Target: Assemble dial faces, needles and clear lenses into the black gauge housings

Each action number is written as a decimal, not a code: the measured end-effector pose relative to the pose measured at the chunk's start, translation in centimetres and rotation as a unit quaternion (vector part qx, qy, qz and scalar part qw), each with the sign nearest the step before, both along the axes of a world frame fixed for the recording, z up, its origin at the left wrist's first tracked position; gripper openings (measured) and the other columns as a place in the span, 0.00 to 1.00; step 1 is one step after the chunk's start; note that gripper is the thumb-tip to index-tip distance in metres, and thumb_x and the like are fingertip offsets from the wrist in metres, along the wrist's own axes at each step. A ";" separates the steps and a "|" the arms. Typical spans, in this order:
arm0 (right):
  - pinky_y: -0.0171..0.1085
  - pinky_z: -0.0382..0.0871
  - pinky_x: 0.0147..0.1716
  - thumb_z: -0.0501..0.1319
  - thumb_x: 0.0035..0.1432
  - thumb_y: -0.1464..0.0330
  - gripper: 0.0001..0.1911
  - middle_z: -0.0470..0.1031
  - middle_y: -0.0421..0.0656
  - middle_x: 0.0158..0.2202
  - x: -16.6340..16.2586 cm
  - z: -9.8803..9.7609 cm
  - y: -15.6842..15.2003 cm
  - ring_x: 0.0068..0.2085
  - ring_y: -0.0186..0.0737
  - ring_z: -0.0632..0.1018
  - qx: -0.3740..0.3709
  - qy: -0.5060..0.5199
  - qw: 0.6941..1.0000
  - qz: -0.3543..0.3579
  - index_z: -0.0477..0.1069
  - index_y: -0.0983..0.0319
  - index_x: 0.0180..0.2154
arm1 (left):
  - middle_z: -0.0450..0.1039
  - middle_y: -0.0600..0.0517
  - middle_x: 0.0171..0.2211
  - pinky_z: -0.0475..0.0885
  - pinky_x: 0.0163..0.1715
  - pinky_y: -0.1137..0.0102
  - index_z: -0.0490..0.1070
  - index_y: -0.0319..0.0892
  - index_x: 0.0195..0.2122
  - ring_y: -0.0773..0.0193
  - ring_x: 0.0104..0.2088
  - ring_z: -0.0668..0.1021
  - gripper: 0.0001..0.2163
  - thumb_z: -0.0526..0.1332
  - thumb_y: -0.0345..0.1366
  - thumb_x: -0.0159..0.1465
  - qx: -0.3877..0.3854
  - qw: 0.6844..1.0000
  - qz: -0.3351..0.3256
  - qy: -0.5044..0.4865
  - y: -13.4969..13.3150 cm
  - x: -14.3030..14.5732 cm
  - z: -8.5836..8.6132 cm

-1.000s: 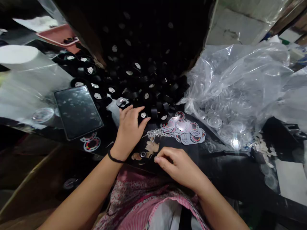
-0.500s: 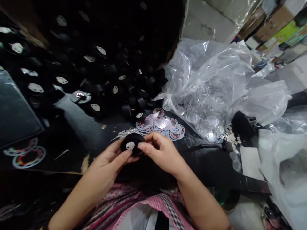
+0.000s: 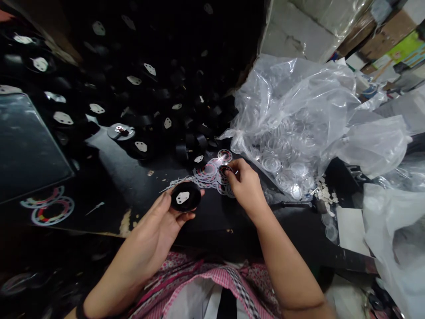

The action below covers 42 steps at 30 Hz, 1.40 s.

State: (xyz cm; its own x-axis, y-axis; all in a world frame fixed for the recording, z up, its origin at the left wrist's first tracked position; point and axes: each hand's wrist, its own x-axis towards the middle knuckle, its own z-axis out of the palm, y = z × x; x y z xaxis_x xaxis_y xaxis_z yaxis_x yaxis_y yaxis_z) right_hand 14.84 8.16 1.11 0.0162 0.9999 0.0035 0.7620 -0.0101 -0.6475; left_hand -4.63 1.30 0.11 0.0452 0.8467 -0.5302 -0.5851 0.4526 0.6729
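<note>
My left hand (image 3: 162, 226) is wrapped round a black round gauge housing (image 3: 177, 208), its open face up. A small white plate with holes (image 3: 183, 197) sits inside the housing. To the right, my right hand (image 3: 244, 184) pinches a printed ring-shaped dial disc (image 3: 225, 170) over the heap of dial discs (image 3: 206, 172); the fingers partly hide it. Thin white pointers (image 3: 175, 182) lie at the left edge of that heap, just behind the housing.
Many black housings (image 3: 141, 148) are piled at the back left. A plastic bag of clear round covers (image 3: 292, 128) stands back right. Beside it are a dark-handled tool (image 3: 295, 204), small white pieces (image 3: 327, 192) and a white card (image 3: 353, 230). More dial discs (image 3: 53, 212) lie far left.
My right hand has left the housing and moved right and away from me to the dial discs, taking one between its fingers. The left hand still holds the housing, now more in view.
</note>
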 end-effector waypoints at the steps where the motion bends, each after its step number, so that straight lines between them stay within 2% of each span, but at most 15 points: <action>1: 0.43 0.69 0.45 0.61 0.62 0.69 0.06 0.79 0.45 0.40 0.2 0.0 -0.2 0.42 0.45 0.78 -0.001 0.016 1.000 -0.005 0.74 0.60 0.41 | 0.82 0.44 0.50 0.80 0.40 0.71 0.79 0.44 0.46 0.55 0.50 0.81 0.16 0.64 0.49 0.65 -0.005 1.000 -0.002 -0.010 0.1 0.0 0.1; 5: 0.39 0.70 0.44 0.59 0.64 0.67 0.08 0.82 0.42 0.38 1.6 0.3 -0.5 0.41 0.43 0.81 -0.002 0.065 0.998 -0.013 0.77 0.59 0.38 | 0.83 0.44 0.48 0.80 0.42 0.69 0.81 0.42 0.44 0.54 0.51 0.81 0.16 0.63 0.48 0.67 -0.015 0.999 -0.002 -0.031 0.4 0.4 0.5; 10: 0.37 0.71 0.44 0.58 0.65 0.66 0.09 0.82 0.41 0.38 1.2 1.1 -2.0 0.41 0.40 0.81 -0.006 0.126 0.992 0.015 0.77 0.58 0.38 | 0.84 0.48 0.47 0.75 0.55 0.63 0.82 0.42 0.43 0.54 0.53 0.80 0.15 0.64 0.48 0.66 0.002 0.997 0.011 -0.077 0.4 1.3 0.8; 14: 0.35 0.71 0.37 0.58 0.65 0.64 0.09 0.80 0.40 0.36 -0.6 1.6 -3.5 0.36 0.36 0.78 -0.071 0.224 0.970 0.059 0.76 0.59 0.41 | 0.84 0.51 0.45 0.75 0.55 0.64 0.82 0.45 0.43 0.56 0.50 0.82 0.14 0.69 0.48 0.62 0.036 0.996 0.016 -0.083 0.2 2.1 1.2; 16: 0.34 0.70 0.33 0.60 0.63 0.63 0.09 0.78 0.39 0.34 -1.1 1.7 -3.9 0.32 0.34 0.76 -0.108 0.279 0.953 0.049 0.75 0.60 0.42 | 0.84 0.51 0.44 0.76 0.54 0.65 0.82 0.45 0.42 0.57 0.50 0.82 0.14 0.69 0.48 0.61 0.048 0.996 0.040 -0.062 0.2 2.2 1.4; 18: 0.34 0.69 0.31 0.62 0.61 0.64 0.08 0.76 0.38 0.31 -1.3 1.8 -4.1 0.30 0.33 0.74 -0.111 0.301 0.947 0.033 0.74 0.60 0.40 | 0.84 0.50 0.45 0.76 0.54 0.64 0.82 0.46 0.43 0.56 0.52 0.81 0.14 0.67 0.48 0.63 0.047 0.996 0.055 -0.055 0.2 2.2 1.6; 20: 0.35 0.70 0.33 0.62 0.61 0.66 0.05 0.76 0.38 0.32 -1.3 2.1 -4.3 0.32 0.34 0.75 -0.080 0.293 0.953 0.018 0.74 0.60 0.39 | 0.83 0.51 0.47 0.77 0.54 0.62 0.81 0.47 0.45 0.56 0.52 0.81 0.12 0.65 0.46 0.65 0.042 0.995 0.067 -0.053 0.3 2.1 1.6; 22: 0.37 0.72 0.40 0.61 0.63 0.68 0.05 0.78 0.40 0.37 -1.4 2.7 -4.5 0.38 0.37 0.78 -0.034 0.269 0.962 0.023 0.75 0.58 0.40 | 0.82 0.52 0.48 0.78 0.53 0.62 0.81 0.48 0.45 0.57 0.51 0.81 0.11 0.66 0.45 0.65 0.032 0.997 0.058 -0.039 0.4 2.0 1.5; 25: 0.40 0.71 0.46 0.59 0.66 0.70 0.09 0.78 0.40 0.40 -1.9 3.5 -4.7 0.43 0.38 0.78 0.021 0.213 0.974 0.075 0.77 0.56 0.43 | 0.82 0.50 0.50 0.79 0.50 0.62 0.81 0.48 0.44 0.52 0.53 0.80 0.12 0.70 0.45 0.61 0.012 1.000 0.005 -0.011 0.2 2.2 1.2; 27: 0.39 0.71 0.45 0.59 0.66 0.71 0.09 0.76 0.41 0.40 -2.4 3.6 -4.7 0.42 0.38 0.77 0.039 0.177 0.979 0.096 0.76 0.56 0.44 | 0.80 0.49 0.54 0.79 0.49 0.61 0.82 0.50 0.44 0.48 0.57 0.78 0.14 0.71 0.46 0.58 0.008 1.000 -0.008 0.001 -0.1 2.5 1.1; 33: 0.36 0.69 0.39 0.61 0.64 0.71 0.01 0.73 0.39 0.36 -2.4 3.3 -4.6 0.38 0.36 0.75 -0.021 0.167 0.983 0.078 0.70 0.59 0.38 | 0.79 0.51 0.55 0.79 0.49 0.62 0.82 0.51 0.45 0.48 0.58 0.77 0.15 0.73 0.46 0.56 0.005 0.999 -0.041 0.011 -0.4 2.6 0.6; 39: 0.35 0.67 0.35 0.61 0.62 0.70 0.02 0.72 0.37 0.33 -2.0 3.2 -4.5 0.35 0.34 0.73 -0.071 0.193 0.976 0.066 0.68 0.58 0.37 | 0.80 0.50 0.54 0.79 0.51 0.61 0.82 0.51 0.47 0.49 0.56 0.79 0.16 0.72 0.46 0.58 0.025 0.997 -0.070 0.021 -0.6 2.2 -0.3; 42: 0.34 0.66 0.32 0.65 0.60 0.67 0.06 0.70 0.36 0.32 -2.2 2.8 -4.8 0.31 0.34 0.71 -0.097 0.181 0.978 0.044 0.67 0.58 0.37 | 0.81 0.49 0.52 0.79 0.50 0.61 0.82 0.50 0.47 0.50 0.54 0.80 0.16 0.73 0.44 0.57 0.047 0.995 -0.080 0.028 -0.8 2.2 -0.5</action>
